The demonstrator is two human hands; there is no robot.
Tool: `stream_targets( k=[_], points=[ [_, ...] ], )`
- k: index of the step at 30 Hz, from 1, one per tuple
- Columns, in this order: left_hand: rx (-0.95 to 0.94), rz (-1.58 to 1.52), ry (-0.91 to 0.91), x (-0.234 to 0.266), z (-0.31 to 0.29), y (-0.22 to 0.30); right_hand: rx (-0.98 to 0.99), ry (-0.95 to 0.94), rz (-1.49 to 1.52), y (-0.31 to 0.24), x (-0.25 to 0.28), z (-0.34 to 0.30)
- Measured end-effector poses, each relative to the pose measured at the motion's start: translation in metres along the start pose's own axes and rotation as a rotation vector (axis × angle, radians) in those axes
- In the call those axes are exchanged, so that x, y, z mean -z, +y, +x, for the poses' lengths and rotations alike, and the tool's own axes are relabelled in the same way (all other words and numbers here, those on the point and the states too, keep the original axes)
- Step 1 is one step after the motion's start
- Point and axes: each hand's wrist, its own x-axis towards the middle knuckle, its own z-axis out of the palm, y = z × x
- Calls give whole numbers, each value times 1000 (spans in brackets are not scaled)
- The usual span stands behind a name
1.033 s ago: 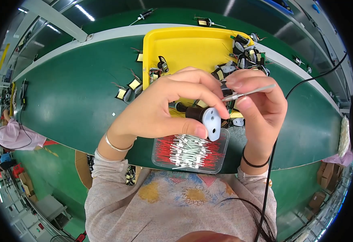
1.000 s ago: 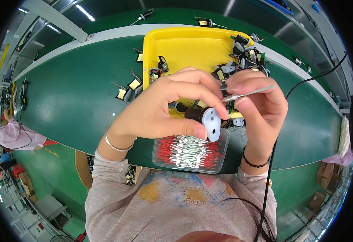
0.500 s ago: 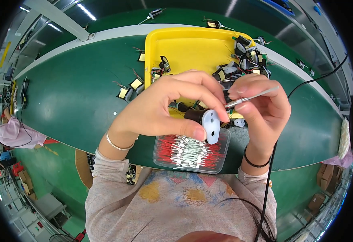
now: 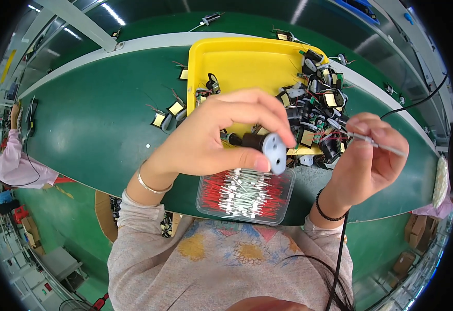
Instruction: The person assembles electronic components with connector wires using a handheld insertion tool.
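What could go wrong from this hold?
1. The left hand pinches the black coil part only at the fingertips, above the clear box of red leads; a slip would likely drop it among them.
2. The right hand holds a thin white lead by one end; it could bend or miss the holes in the part's white end cap.
3. The yellow tray pile sits close behind; a stray elbow move may scatter parts.
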Motion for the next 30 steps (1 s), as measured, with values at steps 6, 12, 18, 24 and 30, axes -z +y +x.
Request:
stream_targets(
  k=[6,12,18,24,30],
  points=[
    [-161,66,178,-9,-3,-7,329,-314,-269,-8,-6,-5],
    [-269,18,281,-14,-4,-8,503,-425,-484,-15,-9,-12],
    [-340,67,290,-15,-2,-11,593,-363,-468,-11,-11,-15],
    [-327,125,325,-14,-5,-12,582,-393,-525,-11,-12,-15],
    [-356,224,350,-12,-2,-13,557,-361,-521,-13,-15,-14]
  ],
)
